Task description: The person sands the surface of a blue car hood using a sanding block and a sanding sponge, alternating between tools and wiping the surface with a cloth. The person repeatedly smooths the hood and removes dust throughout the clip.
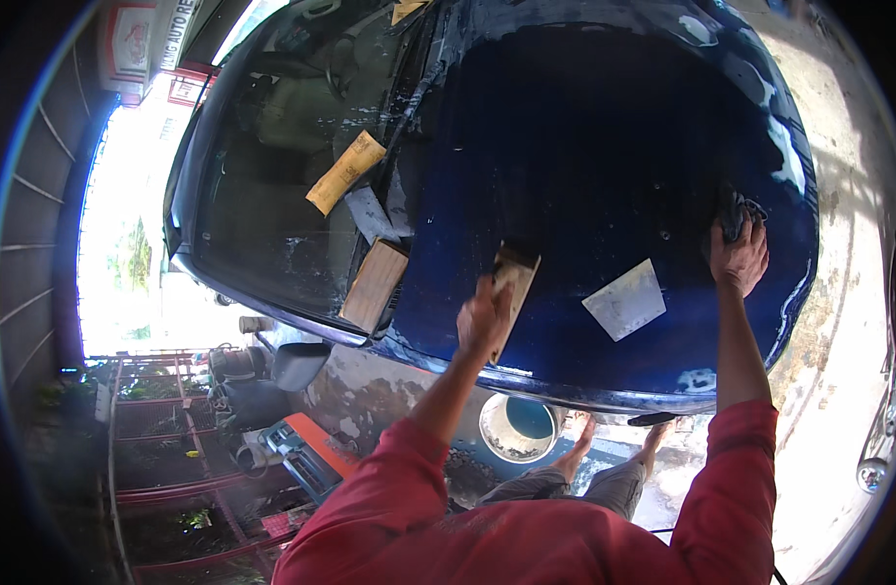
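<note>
A dark blue car hood [565, 146] spreads out in front of me, with pale worn patches along its far and right edges. My left hand [485, 317] is closed around a long, narrow sanding block [519, 297] that rests on the hood near its close edge. Farther right, my right hand [740, 258] presses a crumpled dark cloth [736, 214] against the hood. Between the two hands lies a pale, roughly square sheet [626, 299], possibly sandpaper, touched by neither.
At the windshield base lie a wooden block [375, 285], a grey sheet [372, 214] and a yellowish wrapped block [345, 173]. A side mirror [301, 367] juts out left. On the ground stand a white bucket [486, 429] with bluish liquid and an orange-and-grey case [316, 453].
</note>
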### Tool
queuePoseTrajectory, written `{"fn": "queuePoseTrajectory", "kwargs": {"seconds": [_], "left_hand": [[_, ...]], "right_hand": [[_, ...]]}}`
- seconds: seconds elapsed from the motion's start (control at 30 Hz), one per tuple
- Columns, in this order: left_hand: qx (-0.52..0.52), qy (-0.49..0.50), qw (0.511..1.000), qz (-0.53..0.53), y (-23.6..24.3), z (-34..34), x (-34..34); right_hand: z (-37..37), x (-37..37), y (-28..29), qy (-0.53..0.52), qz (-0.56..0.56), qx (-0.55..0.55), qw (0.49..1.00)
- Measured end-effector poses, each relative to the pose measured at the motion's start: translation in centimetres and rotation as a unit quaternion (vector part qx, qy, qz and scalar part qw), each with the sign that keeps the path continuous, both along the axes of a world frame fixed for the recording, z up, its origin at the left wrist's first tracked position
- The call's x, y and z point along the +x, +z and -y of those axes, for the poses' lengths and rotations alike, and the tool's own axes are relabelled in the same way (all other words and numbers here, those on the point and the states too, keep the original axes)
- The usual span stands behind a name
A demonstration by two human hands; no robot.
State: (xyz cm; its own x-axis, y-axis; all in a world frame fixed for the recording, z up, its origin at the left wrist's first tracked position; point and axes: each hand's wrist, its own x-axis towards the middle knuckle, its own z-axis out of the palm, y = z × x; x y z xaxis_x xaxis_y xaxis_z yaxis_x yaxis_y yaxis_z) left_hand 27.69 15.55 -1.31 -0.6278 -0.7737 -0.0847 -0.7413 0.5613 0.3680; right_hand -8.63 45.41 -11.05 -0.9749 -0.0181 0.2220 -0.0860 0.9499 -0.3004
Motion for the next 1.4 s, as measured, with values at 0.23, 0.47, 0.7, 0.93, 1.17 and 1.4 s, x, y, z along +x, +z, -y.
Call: {"fn": "queuePoseTrajectory", "kwargs": {"seconds": [0.23, 0.47, 0.7, 0.93, 1.17, 1.4], "left_hand": [[-0.115, 0.006, 0.993, -0.019, -0.1, 12.9, -11.0], [-0.050, -0.011, 0.999, -0.005, 0.4, 0.9, -1.1], [-0.104, 0.041, 0.993, 0.044, 0.1, 12.1, -9.1], [-0.054, -0.023, 0.996, 0.062, 0.0, 4.2, -2.6], [-0.060, -0.080, 0.994, 0.047, 0.4, 3.5, -13.3], [-0.040, -0.125, 0.990, 0.052, 1.7, -0.4, -10.0]], "right_hand": [[-0.6, -0.4, -2.1, 0.022, -0.026, -0.010, 0.999], [-0.3, -0.2, -0.2, 0.008, 0.011, 0.000, 1.000], [-0.7, -0.1, -1.5, 0.019, 0.022, -0.009, 1.000], [-0.2, 0.1, 0.4, 0.004, 0.043, -0.006, 0.999], [-0.3, 0.1, -0.3, 0.008, 0.049, -0.001, 0.999], [-0.4, 0.6, 1.2, 0.011, 0.049, -0.023, 0.998]]}}
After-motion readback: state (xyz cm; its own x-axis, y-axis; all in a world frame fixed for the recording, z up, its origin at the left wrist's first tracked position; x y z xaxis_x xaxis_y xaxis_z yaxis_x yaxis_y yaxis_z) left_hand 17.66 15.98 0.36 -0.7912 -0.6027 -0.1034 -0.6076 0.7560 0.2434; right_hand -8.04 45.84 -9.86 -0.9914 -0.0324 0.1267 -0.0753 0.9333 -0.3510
